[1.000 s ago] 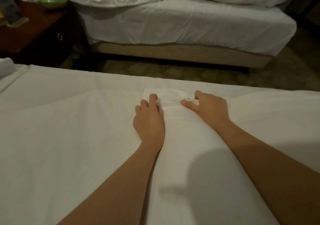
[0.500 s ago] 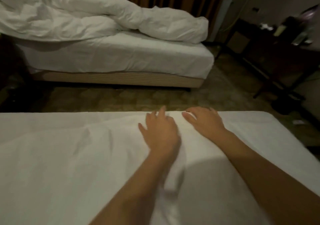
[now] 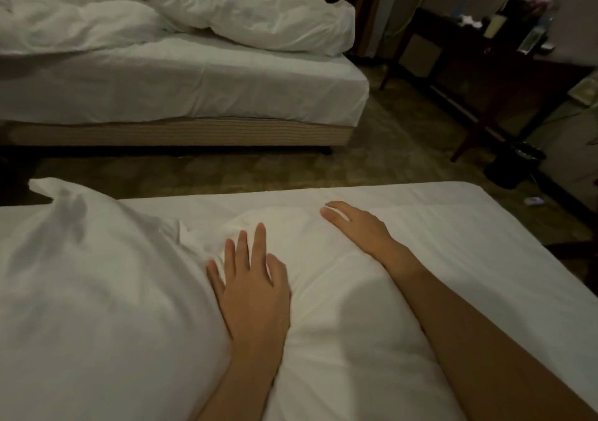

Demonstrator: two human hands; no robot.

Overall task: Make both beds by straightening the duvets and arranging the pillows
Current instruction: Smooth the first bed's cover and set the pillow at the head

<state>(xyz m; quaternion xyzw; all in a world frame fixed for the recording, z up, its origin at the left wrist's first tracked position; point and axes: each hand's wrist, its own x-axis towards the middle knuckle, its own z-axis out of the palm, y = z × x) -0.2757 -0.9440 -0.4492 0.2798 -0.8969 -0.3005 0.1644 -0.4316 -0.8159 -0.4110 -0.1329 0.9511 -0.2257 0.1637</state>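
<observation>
My left hand (image 3: 250, 286) lies flat, fingers straight, pressing the white cotton duvet (image 3: 372, 291) on the near bed (image 3: 485, 213), just beside a puffed, raised fold of white fabric (image 3: 97, 275). My right hand (image 3: 359, 226) is also flat and relaxed, resting further toward the far edge, gripping nothing. To smooth well, I judge I should sweep both palms outward, flattening that bulge. Across the carpet, the second bed (image 3: 194, 87) carries a crumpled white duvet (image 3: 194, 9), not yet straightened.

Near bed (image 3: 453, 226) bears duvet (image 3: 97, 291); far bed (image 3: 194, 90), crumpled duvet (image 3: 226, 9).
</observation>
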